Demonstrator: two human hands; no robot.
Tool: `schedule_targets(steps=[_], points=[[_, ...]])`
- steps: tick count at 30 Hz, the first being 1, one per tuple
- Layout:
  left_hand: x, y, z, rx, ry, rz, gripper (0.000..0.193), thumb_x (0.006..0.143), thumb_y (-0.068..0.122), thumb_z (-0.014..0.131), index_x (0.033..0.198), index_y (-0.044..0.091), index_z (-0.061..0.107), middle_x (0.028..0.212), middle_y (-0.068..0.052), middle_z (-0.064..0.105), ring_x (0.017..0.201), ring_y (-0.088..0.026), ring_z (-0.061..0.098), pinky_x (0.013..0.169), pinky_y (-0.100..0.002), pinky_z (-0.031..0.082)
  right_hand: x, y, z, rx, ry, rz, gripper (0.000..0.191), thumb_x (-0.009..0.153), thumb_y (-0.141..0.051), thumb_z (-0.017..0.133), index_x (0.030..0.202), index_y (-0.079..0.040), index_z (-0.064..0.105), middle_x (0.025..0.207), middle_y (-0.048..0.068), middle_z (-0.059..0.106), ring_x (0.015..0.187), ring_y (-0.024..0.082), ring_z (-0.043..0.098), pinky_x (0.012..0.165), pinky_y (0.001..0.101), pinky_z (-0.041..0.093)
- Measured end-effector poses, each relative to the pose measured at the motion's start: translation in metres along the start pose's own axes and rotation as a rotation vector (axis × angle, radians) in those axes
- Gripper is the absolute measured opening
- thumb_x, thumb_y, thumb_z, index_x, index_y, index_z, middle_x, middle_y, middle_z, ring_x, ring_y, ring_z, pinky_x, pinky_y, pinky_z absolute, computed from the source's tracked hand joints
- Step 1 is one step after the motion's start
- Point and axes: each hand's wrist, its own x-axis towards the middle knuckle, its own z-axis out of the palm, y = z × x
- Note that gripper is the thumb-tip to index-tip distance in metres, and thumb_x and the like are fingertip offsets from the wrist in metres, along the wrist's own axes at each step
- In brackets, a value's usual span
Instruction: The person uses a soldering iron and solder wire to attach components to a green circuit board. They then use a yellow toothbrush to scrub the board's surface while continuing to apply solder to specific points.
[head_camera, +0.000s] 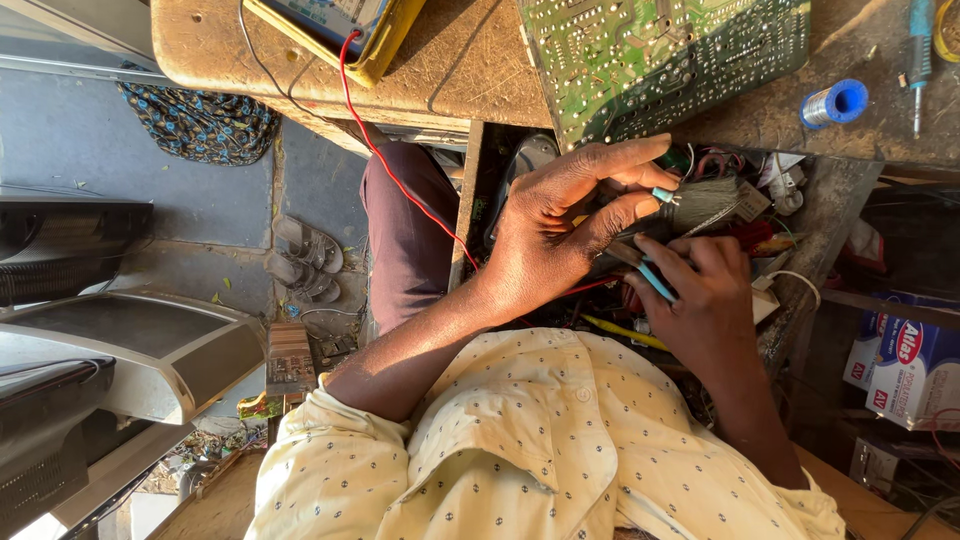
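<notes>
Hands working over an open drawer below the table (450, 60): left hand (560, 225) is pinching a brush (700, 205), right hand (705, 300) is gripping a blue-handled tool (655, 280); circuit board (660, 55) is lying above.

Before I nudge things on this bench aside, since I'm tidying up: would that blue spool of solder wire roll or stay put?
The blue spool looks round and seems to lie on its side on the wooden bench, so a push would probably roll it. Wound metal wire likely makes it heavy for its size. Its smooth rim may feel slippery.
</notes>
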Motion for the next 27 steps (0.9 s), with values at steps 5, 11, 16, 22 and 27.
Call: schedule_targets(steps=[5,11,16,22,27], points=[[-0.006,-0.001,0.001,0.054,0.007,0.024,0.034,0.107,0.001,0.073,0.139,0.006,0.061,0.120,-0.003,0.076,0.111,-0.009,0.070,0.103,-0.025,0.058,0.002,-0.004,-0.008,0.213,0.180,-0.023,0.047,0.084,-0.014,0.088,0.126,-0.003,0.070,0.112,0.012,0.067,0.104,0.029,0.064,0.087,0.0439,0.053],[-0.019,-0.010,0.008,0.102,-0.015,0.076,0.037,0.105,-0.003,0.074,0.138,0.007,0.062,0.122,-0.003,0.075,0.115,-0.011,0.071,0.108,-0.027,0.056,-0.004,-0.019,-0.011,1.006,0.307,0.187,0.022,0.111,0.004,0.065,0.133,0.006,0.060,0.115,0.014,0.068,0.103,0.016,0.070,0.092,0.0293,0.063],[-0.028,-0.016,0.012,0.004,-0.028,0.060,0.034,0.105,-0.007,0.072,0.135,0.007,0.065,0.126,-0.004,0.073,0.116,-0.012,0.071,0.104,-0.026,0.062,0.000,-0.021,-0.008,0.967,0.325,0.190,0.015,0.111,0.011,0.063,0.125,0.009,0.058,0.112,0.018,0.067,0.097,0.017,0.073,0.085,0.0288,0.065],[-0.030,-0.022,0.010,0.040,-0.033,0.057,0.030,0.103,-0.006,0.075,0.130,0.006,0.067,0.128,-0.006,0.072,0.117,-0.012,0.071,0.104,-0.026,0.061,0.011,-0.023,-0.004,0.978,0.342,0.104,0.013,0.110,0.011,0.061,0.119,0.007,0.053,0.115,0.017,0.064,0.097,0.014,0.070,0.086,0.0263,0.063],[-0.033,-0.026,0.013,-0.035,0.003,0.008,0.029,0.105,-0.004,0.074,0.132,0.004,0.066,0.124,-0.005,0.075,0.117,-0.011,0.071,0.106,-0.027,0.060,0.017,-0.026,-0.005,0.618,0.439,-0.009,0.019,0.102,0.013,0.070,0.113,0.005,0.055,0.112,0.018,0.063,0.092,0.018,0.067,0.077,0.0249,0.058]])
